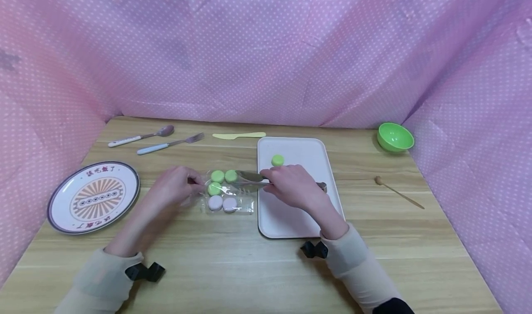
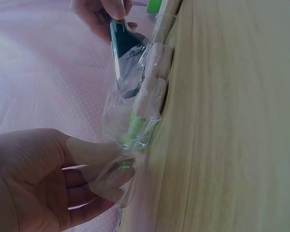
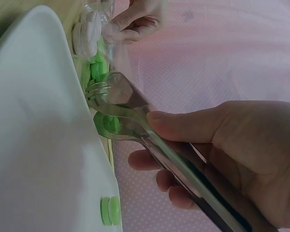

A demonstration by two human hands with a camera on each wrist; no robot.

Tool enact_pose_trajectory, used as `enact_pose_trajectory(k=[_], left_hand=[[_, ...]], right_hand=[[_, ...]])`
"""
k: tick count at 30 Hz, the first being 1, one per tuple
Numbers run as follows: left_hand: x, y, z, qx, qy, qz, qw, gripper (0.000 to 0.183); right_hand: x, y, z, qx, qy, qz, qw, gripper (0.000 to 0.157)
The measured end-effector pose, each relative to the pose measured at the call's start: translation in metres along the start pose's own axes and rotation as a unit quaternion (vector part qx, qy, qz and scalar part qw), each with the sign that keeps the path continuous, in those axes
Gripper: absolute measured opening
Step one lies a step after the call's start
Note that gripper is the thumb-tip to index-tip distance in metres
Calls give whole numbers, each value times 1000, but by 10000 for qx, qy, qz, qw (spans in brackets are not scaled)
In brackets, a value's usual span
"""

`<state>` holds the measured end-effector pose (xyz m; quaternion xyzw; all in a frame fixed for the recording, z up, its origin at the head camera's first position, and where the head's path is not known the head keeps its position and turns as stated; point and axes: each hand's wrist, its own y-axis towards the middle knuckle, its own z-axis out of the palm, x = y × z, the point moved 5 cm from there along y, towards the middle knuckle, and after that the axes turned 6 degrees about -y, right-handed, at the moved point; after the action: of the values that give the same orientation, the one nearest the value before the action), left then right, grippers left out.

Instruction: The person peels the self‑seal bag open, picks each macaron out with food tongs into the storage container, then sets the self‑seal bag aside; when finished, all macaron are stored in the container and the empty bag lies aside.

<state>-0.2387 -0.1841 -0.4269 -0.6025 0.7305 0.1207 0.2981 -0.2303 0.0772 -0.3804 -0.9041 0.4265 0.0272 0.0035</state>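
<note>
My left hand (image 1: 176,184) pinches the edge of a clear plastic bag (image 1: 246,207), which lies on the table with several macarons in it. Green macarons (image 1: 214,188) are toward the far side, and two pale lilac macarons (image 1: 215,203) sit nearer me. Metal serving tongs (image 3: 203,183) are in the grip of my right hand (image 1: 294,187), thumb on one arm and fingers round the other. Their ends, one slotted like a fork, reach left to the bag beside a green macaron (image 1: 231,176). Another green macaron (image 1: 277,160) rests on the white tray (image 1: 291,224).
A patterned plate (image 1: 124,208) stands at the left. Behind it lie a spoon (image 1: 124,141) and a fork (image 1: 154,148), with a yellow knife (image 1: 238,135) at the back. To the right are a green bowl (image 1: 395,137) and a thin wooden dipper (image 1: 399,192). Pink dotted cloth surrounds the table.
</note>
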Motion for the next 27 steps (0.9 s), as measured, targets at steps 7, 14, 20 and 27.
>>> enact_pose_trajectory(k=[7, 14, 20, 27], left_hand=[[-3, 2, 0, -213, 211, 264, 9992, 5], [-4, 2, -1, -392, 219, 417, 9981, 4], [-4, 3, -2, -465, 236, 475, 9975, 4], [-4, 3, -1, -473, 271, 452, 9975, 5]], right_hand=[[2, 7, 4, 0, -22, 78, 10000, 15], [2, 12, 9, 70, -41, 192, 9998, 16], [3, 14, 9, -11, -57, 223, 9997, 15], [2, 13, 9, -16, -64, 213, 9998, 16]])
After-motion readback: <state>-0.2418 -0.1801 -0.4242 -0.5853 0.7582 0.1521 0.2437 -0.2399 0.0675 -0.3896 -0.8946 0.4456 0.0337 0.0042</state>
